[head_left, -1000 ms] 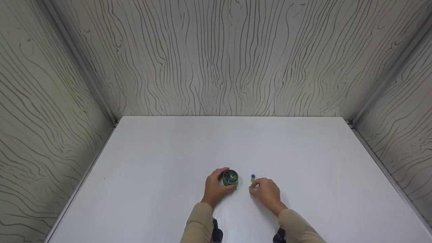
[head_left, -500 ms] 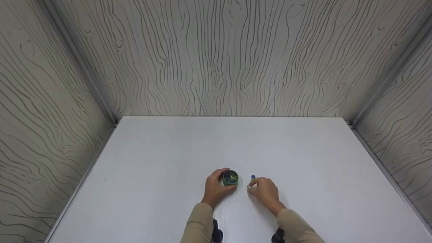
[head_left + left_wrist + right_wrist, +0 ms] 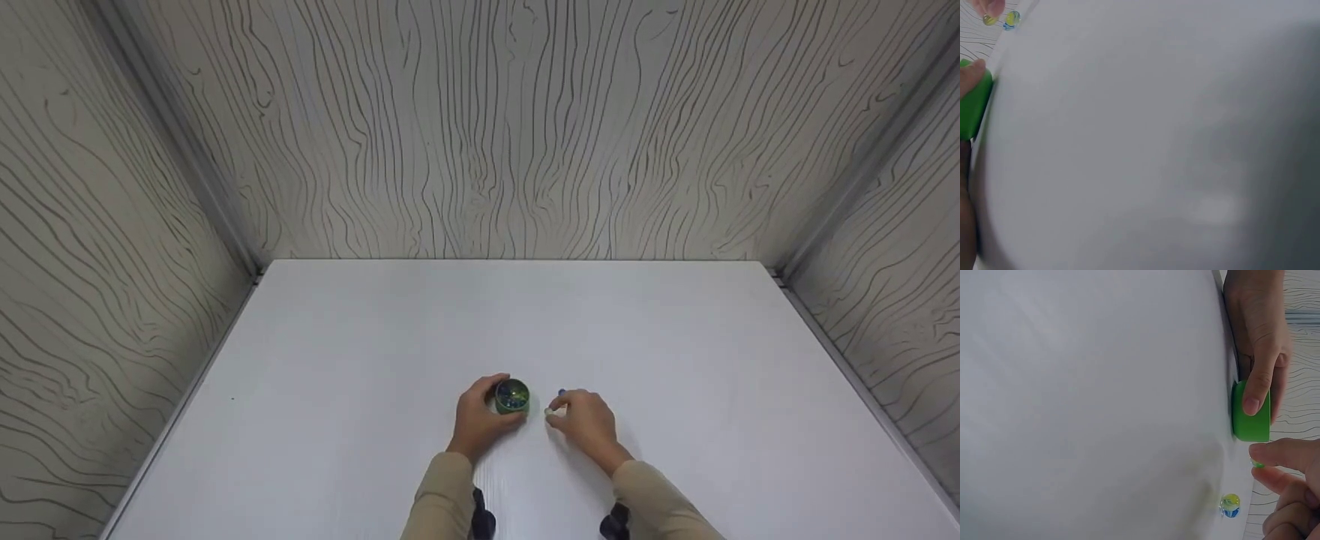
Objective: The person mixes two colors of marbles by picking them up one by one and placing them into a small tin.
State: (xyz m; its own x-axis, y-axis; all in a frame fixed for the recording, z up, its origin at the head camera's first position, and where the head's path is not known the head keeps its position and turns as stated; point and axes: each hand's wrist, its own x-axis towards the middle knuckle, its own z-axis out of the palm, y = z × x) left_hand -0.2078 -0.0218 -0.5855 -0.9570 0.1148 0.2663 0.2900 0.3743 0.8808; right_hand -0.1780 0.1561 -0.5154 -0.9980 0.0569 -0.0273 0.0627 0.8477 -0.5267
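Observation:
A small green cup [image 3: 516, 410] stands upright on the white table, and several blue and yellow-green marbles [image 3: 513, 394] lie inside it. My left hand [image 3: 476, 420] grips the cup from its left side, thumb at the front and fingers behind. Just right of the cup, my right hand [image 3: 590, 425] pinches a clear, greenish marble [image 3: 1257, 463] between thumb and index finger. Beyond that hand lie a yellow and a blue marble [image 3: 1231, 505], overlapping in the right wrist view; the head view shows only part of the blue one.
The white tabletop [image 3: 360, 337] spreads around both hands. Panels with a wood-grain line pattern [image 3: 480, 135] rise at its back and sides. A tiny dark speck [image 3: 232, 399] sits on the table at the left.
My right hand has lifted the pinched marble and moved left toward the cup. The marbles on the table are now more hidden behind it. My left hand and the cup have stayed put.

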